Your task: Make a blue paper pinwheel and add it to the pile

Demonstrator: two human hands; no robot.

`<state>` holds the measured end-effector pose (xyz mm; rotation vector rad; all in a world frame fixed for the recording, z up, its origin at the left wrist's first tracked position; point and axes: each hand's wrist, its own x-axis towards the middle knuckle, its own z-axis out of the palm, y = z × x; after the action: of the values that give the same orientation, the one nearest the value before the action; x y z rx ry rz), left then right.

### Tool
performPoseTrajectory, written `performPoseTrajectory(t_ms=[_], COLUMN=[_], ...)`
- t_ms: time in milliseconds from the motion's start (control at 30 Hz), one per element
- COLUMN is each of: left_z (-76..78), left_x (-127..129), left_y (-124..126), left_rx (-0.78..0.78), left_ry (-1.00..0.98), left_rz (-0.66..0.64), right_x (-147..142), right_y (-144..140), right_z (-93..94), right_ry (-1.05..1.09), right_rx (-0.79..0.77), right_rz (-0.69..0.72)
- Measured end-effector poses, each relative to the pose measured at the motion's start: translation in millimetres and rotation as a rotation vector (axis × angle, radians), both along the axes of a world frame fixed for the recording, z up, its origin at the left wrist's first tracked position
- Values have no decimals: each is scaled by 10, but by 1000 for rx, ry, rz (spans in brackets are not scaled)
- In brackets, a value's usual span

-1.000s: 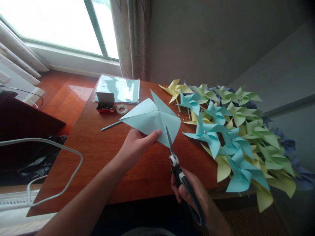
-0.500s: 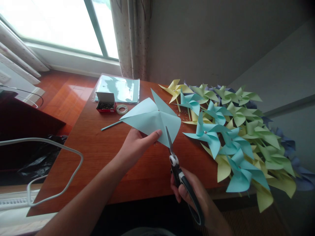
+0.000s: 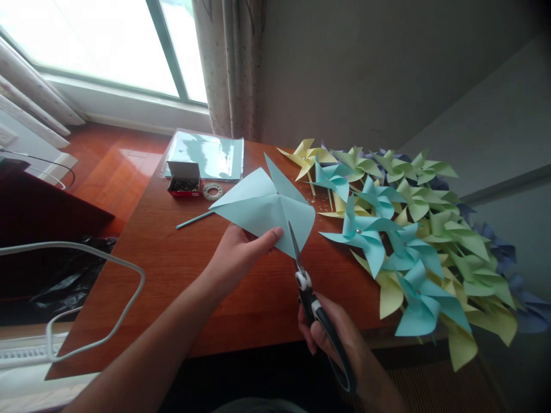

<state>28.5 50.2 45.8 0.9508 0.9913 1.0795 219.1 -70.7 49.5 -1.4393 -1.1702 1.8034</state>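
Note:
Between the thumb and fingers of my left hand (image 3: 245, 249) is a light blue sheet of paper (image 3: 253, 215), slit from several corners toward its middle. A small reddish mark sits near the paper's centre. My right hand (image 3: 331, 332) grips the black and white handles of a pair of scissors (image 3: 305, 281). The narrow blades lie at the paper's near right corner and point toward its centre. Beyond the paper's left corner a light blue stick (image 3: 193, 219) lies on the wooden table (image 3: 241, 304); whether the paper covers part of it I cannot tell.
Finished paper pinwheels (image 3: 361, 232) in blue, yellow, green and purple crowd the right side. At the back left are a small open red box (image 3: 186, 186) of dark bits, a tape roll (image 3: 212, 191) and a pack of blue sheets (image 3: 206, 155). A white cable (image 3: 140, 281) loops at the left edge.
Hardly anything differs. The scissors' blades have shifted very slightly left along the paper, while the left hand keeps its hold.

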Motion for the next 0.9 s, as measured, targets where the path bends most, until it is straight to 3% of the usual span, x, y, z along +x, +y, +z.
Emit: performPoseTrajectory(t_ms=[900], left_z=[0], left_x=[-2], left_y=[1], left_rx=[13], left_ry=[-5], left_rz=[9], right_x=[-8], right_y=[-20], right_z=[-72], right_ry=[47], right_rx=[15], right_rz=[-51])
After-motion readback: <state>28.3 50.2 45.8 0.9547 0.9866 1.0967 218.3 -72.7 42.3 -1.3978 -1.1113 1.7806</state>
